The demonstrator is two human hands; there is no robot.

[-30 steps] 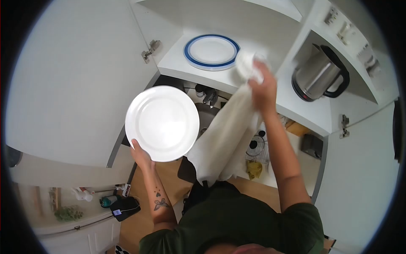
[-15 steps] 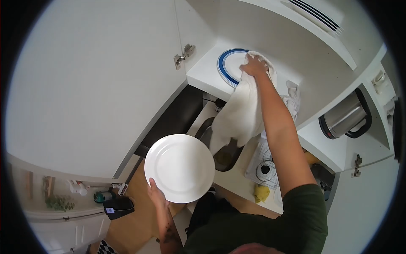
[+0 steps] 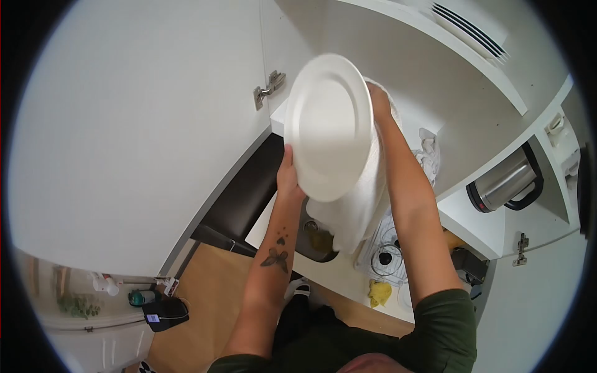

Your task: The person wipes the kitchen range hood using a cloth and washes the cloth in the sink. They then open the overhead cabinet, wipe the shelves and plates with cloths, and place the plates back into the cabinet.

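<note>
My left hand (image 3: 288, 177) grips the lower left edge of a white plate (image 3: 329, 127), raised and tilted in front of the cupboard shelf. Closed around a white towel (image 3: 354, 214) is my right hand (image 3: 379, 104), at the plate's upper right side; its fingertips are mostly hidden. The cloth hangs down behind the plate, over the counter and sink. The blue-rimmed plate on the shelf is covered from sight by the raised plate.
An open cupboard door (image 3: 143, 124) fills the left side. A steel kettle (image 3: 507, 177) stands in the right compartment. Below are the sink (image 3: 317, 239), a dish rack (image 3: 384, 248) with a glass lid, and a yellow cloth (image 3: 379, 292). Dark-edged plates (image 3: 469, 31) are on the upper shelf.
My left hand has lifted the white plate up and right, from low over the floor to the shelf, hiding the blue-rimmed plate. My right hand stays near the shelf with the towel.
</note>
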